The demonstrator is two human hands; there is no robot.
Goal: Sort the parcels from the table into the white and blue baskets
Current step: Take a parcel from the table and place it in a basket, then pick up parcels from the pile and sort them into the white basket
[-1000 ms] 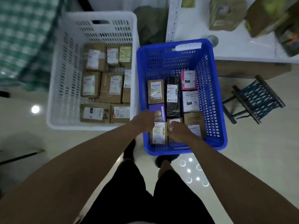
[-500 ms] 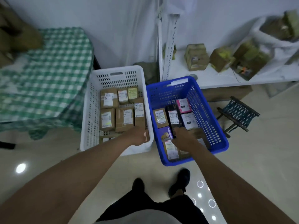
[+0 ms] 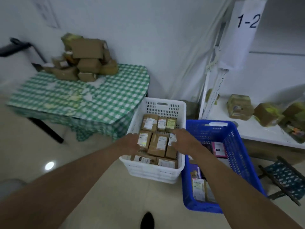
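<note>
- The white basket (image 3: 163,107) sits on the floor right in front of the person, packed with brown parcels lying label-up, and both hands are over it.
- Left hand (image 3: 132,143) is above the basket's left edge, next to a small labelled parcel (image 3: 144,140); fingers look loose and a bit curled, nothing in them as far as I can see.
- Right hand (image 3: 184,140) reaches across from the blue basket's side, fingers stretched out flat toward the middle row of boxes, also carrying nothing.
- Both forearms run in from the bottom of the shot, angled toward each other.
- The blue basket (image 3: 237,156) stands just right of the white one, touching or nearly so, with a pink box (image 3: 218,148) and others inside.
- More parcels are heaped in a pile (image 3: 84,61) on the green-checked table (image 3: 107,96), back left, well apart from the hands.
</note>
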